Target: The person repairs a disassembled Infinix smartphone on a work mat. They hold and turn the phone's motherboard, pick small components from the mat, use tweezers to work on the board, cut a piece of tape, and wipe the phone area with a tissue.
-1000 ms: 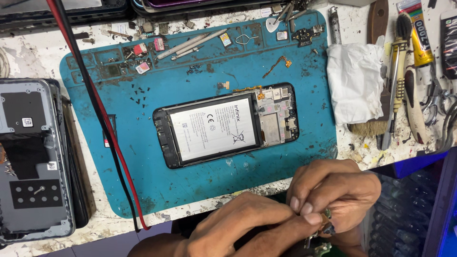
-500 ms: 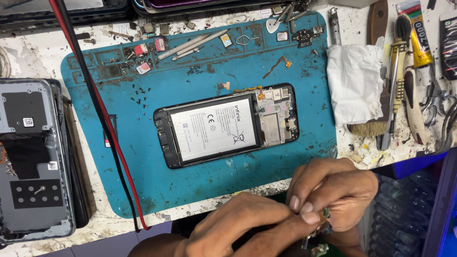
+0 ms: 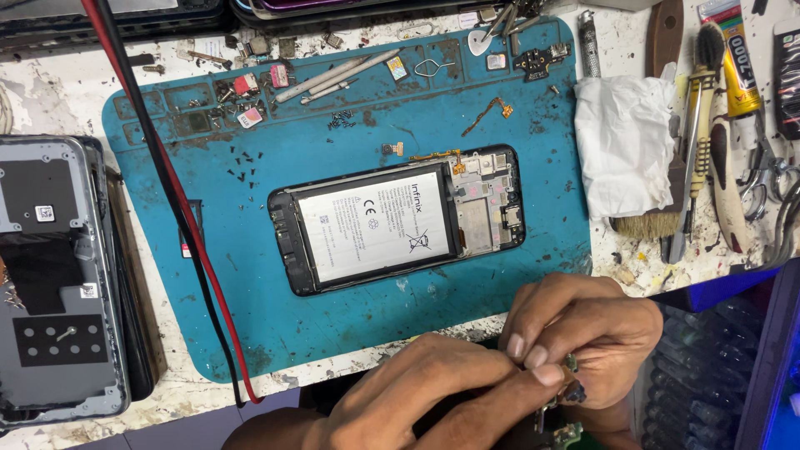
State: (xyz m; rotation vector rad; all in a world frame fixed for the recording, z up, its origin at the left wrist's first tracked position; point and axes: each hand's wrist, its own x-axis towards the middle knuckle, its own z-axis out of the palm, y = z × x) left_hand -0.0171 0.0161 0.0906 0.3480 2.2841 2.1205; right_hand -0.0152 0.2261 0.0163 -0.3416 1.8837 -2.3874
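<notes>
An opened phone (image 3: 398, 222) lies face down on the blue repair mat (image 3: 250, 292), its white battery and circuit board exposed. Both my hands are below the mat's front edge, pressed together. My left hand (image 3: 417, 396) and my right hand (image 3: 583, 329) pinch a small green circuit part (image 3: 571, 392) between their fingertips. Most of that part is hidden by the fingers.
A grey phone back cover (image 3: 54, 283) lies at the left. Red and black cables (image 3: 167, 192) cross the mat. Small screws, tweezers (image 3: 337, 75) and tiny parts litter the mat's top. A white cloth (image 3: 625, 142), brushes (image 3: 687, 158), glue tube and pliers sit at the right.
The hands have stayed together below the mat, the fingers shifting slightly around the small part. The phone has not moved.
</notes>
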